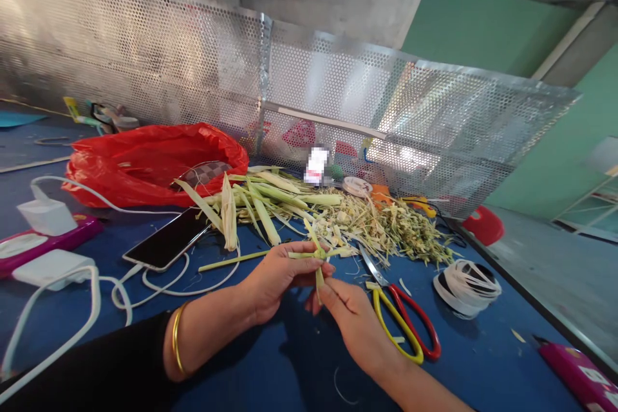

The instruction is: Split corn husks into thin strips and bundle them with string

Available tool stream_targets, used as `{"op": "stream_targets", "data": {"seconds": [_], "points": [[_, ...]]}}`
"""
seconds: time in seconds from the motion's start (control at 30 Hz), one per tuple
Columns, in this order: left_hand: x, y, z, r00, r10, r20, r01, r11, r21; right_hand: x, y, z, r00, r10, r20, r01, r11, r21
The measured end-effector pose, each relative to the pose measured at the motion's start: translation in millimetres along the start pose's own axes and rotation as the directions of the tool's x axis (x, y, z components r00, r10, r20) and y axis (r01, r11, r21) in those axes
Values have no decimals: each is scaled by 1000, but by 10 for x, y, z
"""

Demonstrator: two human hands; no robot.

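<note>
Between my hands is a small cross-shaped piece of folded green leaf strips [319,253], with ends sticking out several ways. My left hand [284,270] pinches it between thumb and fingers from the left. From below right, my right hand [345,309] grips the strip that points down toward me. The fingertips partly hide the piece. Just right of my right hand lie scissors [403,315] with one yellow and one red handle. Behind my hands is a pile of pale green husk leaves [270,199], and a long thin stalk [234,262] lies left of my left hand.
A red plastic bag [159,167] stands back left. Left are a phone [167,239], white cables and chargers [47,215] on a purple power strip [87,230]. Shredded trimmings [386,225] and a white ribbon roll [467,288] lie right. A perforated metal screen [333,87] bounds the back.
</note>
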State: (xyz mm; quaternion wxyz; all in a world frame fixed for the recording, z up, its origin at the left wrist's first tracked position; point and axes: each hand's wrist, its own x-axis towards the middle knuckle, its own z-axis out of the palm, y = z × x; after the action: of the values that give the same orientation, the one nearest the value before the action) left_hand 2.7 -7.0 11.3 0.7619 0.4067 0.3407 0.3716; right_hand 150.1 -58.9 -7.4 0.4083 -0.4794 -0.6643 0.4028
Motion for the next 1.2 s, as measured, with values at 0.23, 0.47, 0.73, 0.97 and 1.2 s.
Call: {"op": "stream_targets", "data": {"seconds": [0.23, 0.47, 0.73, 0.97, 1.2], "points": [[-7, 84, -44, 992, -62, 113, 50, 993, 106, 108, 54, -189, 936, 243, -254, -109, 888, 447], [12, 69, -51, 972, -176, 157, 116, 936, 333, 106, 9, -244, 956, 151, -253, -81, 960, 267], [7, 27, 4, 996, -84, 38, 65, 933, 355, 86, 9, -301, 978, -91, -185, 68, 989, -128], [-21, 47, 30, 980, -164, 110, 96, 882, 462, 61, 22, -320, 941, -303, -149, 218, 883, -415], [-4, 25, 18, 998, -34, 52, 0, 837, 547, 57, 23, -357, 954, -300, -18, 261, 858, -443]]}}
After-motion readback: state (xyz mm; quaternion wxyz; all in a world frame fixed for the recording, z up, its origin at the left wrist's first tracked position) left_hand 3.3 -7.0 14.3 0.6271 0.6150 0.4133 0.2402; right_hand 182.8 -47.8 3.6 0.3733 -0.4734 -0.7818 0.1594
